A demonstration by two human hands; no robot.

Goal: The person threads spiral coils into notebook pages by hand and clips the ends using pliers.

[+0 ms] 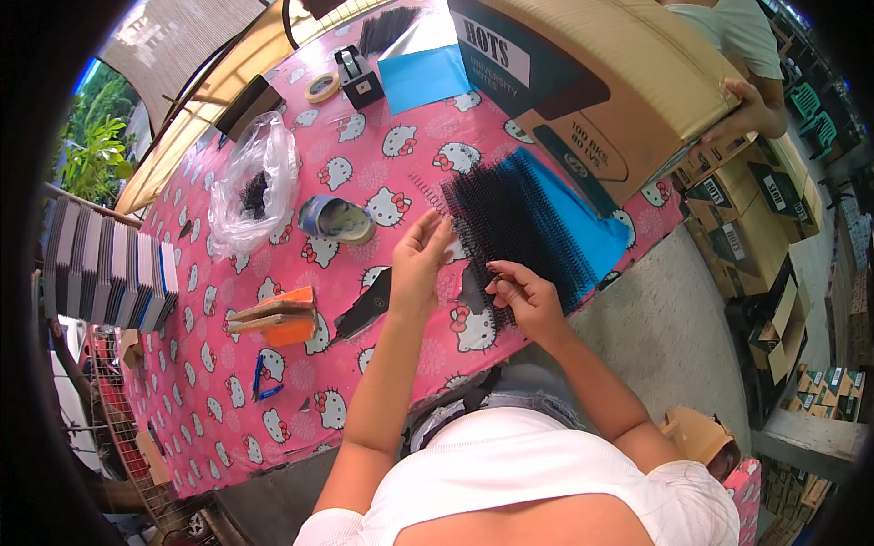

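Black plastic spiral binding coils (510,223) lie in a dense pile on a blue sheet (601,246), right of the table's middle. One thin spiral coil (426,191) sticks out up and left from the fingertips of my left hand (423,255), which is closed on it. My right hand (528,298) pinches dark coil wire at the near left side of the pile; its exact hold is partly hidden by the fingers. Dark scraps (369,305) lie under and beside my left wrist.
A large cardboard box (628,82) rises at the back right, with another person's hand (742,114) on it. Tape roll (335,218), plastic bag (259,182), orange holder (289,317), blue cutter (264,378), tape dispenser (360,80) and stacked notebooks (109,264) occupy the left and far table.
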